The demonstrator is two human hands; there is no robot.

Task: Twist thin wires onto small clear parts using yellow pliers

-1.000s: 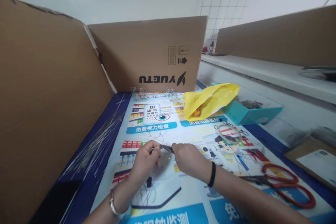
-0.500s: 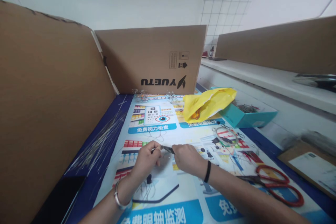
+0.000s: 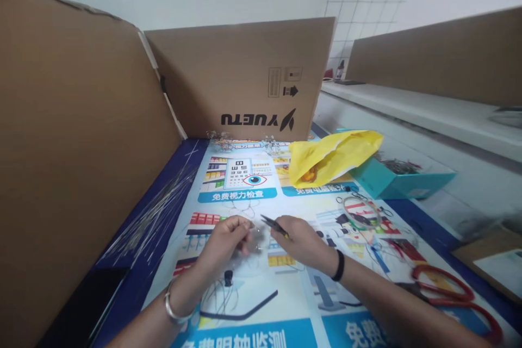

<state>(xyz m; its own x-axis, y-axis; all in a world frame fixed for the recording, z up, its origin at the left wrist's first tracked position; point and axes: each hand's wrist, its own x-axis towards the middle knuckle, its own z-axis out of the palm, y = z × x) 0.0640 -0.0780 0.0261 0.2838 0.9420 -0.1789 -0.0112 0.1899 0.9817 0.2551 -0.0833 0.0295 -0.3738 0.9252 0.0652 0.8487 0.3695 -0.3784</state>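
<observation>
In the middle of the head view, my left hand (image 3: pixel 229 240) pinches a small piece of thin shiny wire (image 3: pixel 258 232); its exact shape is blurred. My right hand (image 3: pixel 300 240) is closed round a pair of dark-jawed pliers (image 3: pixel 274 224), whose tips point up and left, a little apart from the left fingers. Below the left hand, a loose coil of thin wire (image 3: pixel 220 294) lies on the printed sheet beside a small black piece (image 3: pixel 228 277). Right of my right hand sits a ring of coiled wire (image 3: pixel 361 212).
Red-handled scissors (image 3: pixel 444 285) lie at the right. Behind them are a yellow bag (image 3: pixel 334 159) and a teal box (image 3: pixel 408 179) of wire bits. Long straight wires (image 3: pixel 150 217) lie along the left edge. Cardboard panels (image 3: pixel 244 76) stand at the back and left.
The plier tips have come away from the left fingers and now point up-left. My hands are slightly farther apart. The whole view has shifted a little.
</observation>
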